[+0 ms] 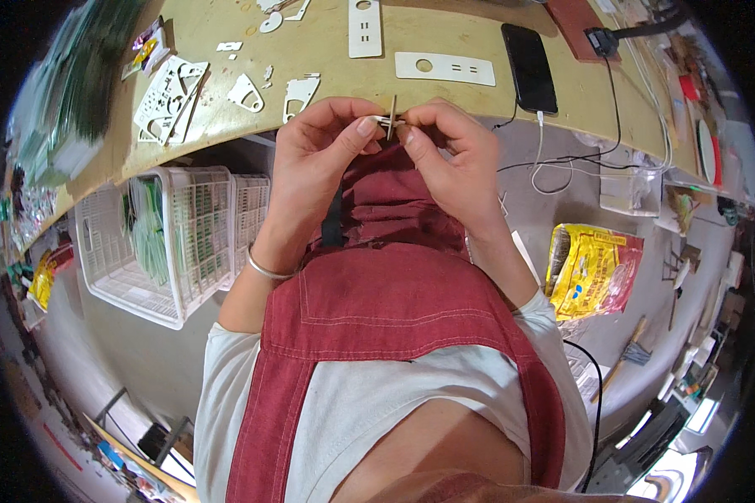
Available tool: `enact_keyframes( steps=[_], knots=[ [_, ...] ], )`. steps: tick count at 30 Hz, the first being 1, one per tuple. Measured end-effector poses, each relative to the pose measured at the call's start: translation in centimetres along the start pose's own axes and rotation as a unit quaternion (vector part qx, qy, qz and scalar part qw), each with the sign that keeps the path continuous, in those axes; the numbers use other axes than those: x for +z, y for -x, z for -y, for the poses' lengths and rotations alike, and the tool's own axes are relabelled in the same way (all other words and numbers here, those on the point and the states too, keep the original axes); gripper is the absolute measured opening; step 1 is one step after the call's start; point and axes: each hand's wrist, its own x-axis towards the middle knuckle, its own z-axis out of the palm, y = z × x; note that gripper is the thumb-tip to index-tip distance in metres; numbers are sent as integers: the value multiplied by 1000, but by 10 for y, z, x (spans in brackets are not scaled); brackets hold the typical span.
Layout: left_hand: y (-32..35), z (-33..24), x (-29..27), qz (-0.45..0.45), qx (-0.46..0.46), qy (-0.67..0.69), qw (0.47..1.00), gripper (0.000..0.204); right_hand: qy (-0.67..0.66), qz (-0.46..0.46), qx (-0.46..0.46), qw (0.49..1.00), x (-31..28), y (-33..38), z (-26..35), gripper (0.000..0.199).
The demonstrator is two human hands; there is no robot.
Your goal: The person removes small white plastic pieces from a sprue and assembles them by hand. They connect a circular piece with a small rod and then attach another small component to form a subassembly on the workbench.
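Note:
My left hand and my right hand meet just in front of the table's near edge. Between their pinched fingertips is a small pale wooden piece, made of thin flat parts crossing each other; one narrow part stands upright. Both hands grip it, and the fingers hide much of its shape. On the table beyond lie two pale rounded strips with a hole and slots, one upright strip and one crosswise strip. Left of my hands are cut-out wooden pieces and a sheet with cut-outs.
A black phone with a white cable lies right on the table. Stacked clear plastic bags stand far left. Below are a white plastic crate and a yellow and red bag. Loose cables hang at the right.

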Motion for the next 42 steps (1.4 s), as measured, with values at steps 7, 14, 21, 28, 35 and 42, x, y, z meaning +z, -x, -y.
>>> enact_keyframes(
  steps=[7, 14, 21, 28, 35, 42],
  knots=[
    [2, -2, 2, 6, -4, -20, 1000, 19, 31, -24, -41, 998, 3, -1, 9, 6],
    [-1, 2, 0, 38, -12, 34, 999, 18, 94, -25, -56, 994, 7, -1, 14, 6],
    [-1, 9, -4, 4, 42, 12, 999, 26, 110, -67, -89, 988, 14, 0, 7, 10],
    [13, 4, 12, -26, 33, 0, 999, 33, 155, -103, -123, 975, 15, 1, 7, 12],
    [13, 9, 11, 5, 159, -111, 981, 35, 162, -107, -173, 966, 21, 3, 5, 16],
    [14, 8, 11, -40, 80, -40, 995, 28, 151, -98, -158, 971, 26, 5, 9, 20]
  ],
)
